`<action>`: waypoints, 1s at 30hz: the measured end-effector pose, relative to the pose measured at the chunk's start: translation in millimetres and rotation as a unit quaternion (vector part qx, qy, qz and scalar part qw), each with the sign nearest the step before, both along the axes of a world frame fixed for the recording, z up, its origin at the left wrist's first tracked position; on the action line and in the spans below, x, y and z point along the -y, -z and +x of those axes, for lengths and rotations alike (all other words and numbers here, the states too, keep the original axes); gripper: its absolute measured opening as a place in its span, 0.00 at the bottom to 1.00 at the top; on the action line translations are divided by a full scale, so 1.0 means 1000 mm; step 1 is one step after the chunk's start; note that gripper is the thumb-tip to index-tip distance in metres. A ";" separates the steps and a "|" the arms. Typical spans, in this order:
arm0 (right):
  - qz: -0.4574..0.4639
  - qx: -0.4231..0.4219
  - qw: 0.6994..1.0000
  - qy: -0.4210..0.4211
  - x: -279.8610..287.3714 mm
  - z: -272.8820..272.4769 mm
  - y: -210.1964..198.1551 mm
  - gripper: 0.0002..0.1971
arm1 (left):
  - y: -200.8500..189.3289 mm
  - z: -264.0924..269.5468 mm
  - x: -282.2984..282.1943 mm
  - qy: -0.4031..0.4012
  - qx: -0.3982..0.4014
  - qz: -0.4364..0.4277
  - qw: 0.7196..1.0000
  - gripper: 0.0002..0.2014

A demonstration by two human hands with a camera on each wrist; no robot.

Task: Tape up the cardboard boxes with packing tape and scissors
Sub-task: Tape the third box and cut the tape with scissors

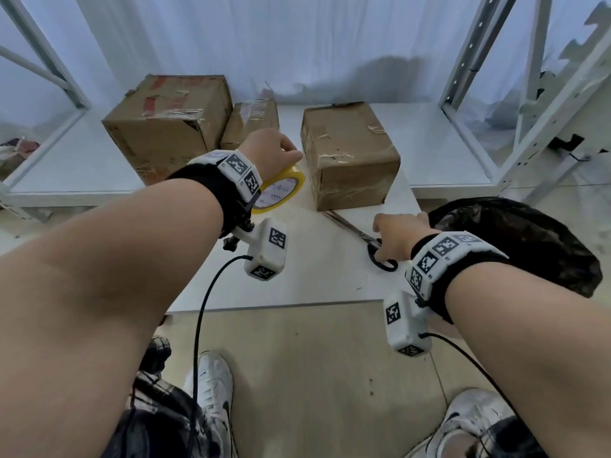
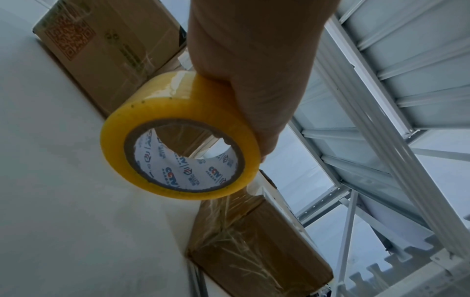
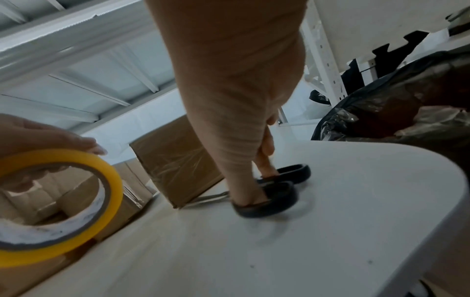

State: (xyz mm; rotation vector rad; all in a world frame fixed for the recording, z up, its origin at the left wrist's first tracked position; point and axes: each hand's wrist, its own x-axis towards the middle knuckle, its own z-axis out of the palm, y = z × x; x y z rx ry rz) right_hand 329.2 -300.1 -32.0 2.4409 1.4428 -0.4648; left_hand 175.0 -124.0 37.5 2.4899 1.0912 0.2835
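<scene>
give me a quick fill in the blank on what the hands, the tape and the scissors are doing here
1. The left hand grips a roll of ____ packing tape.
2. The right hand reaches into the black handles of the ____, which lie on the white table.
3. The scissors' blades point toward the nearest cardboard ____.
4. To the right of the table sits a black ____ bag.

Missing words: yellow; scissors; box; plastic

White desk (image 1: 307, 279) at centre. White metal shelving (image 1: 496, 94) at 2 o'clock, a second rack (image 1: 39, 74) at 10. Black bin bag (image 1: 529, 239) at 3 o'clock, beside the desk edge. White sneakers (image 1: 211, 378) at 6, on pale floor (image 1: 314, 358). White curtain (image 1: 264, 38) at 12.
</scene>
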 end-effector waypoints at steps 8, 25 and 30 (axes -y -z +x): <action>0.093 -0.278 0.953 0.084 -0.001 -0.009 -0.013 0.10 | 0.000 -0.006 -0.016 0.008 -0.042 0.004 0.999 0.17; 0.106 -0.141 0.981 -0.085 -0.022 -0.021 -0.014 0.31 | -0.005 0.015 0.010 0.092 -0.111 -0.110 0.983 0.18; 0.088 -0.078 0.986 -0.116 -0.027 -0.018 -0.024 0.37 | -0.004 0.017 0.012 0.083 -0.104 -0.097 0.986 0.18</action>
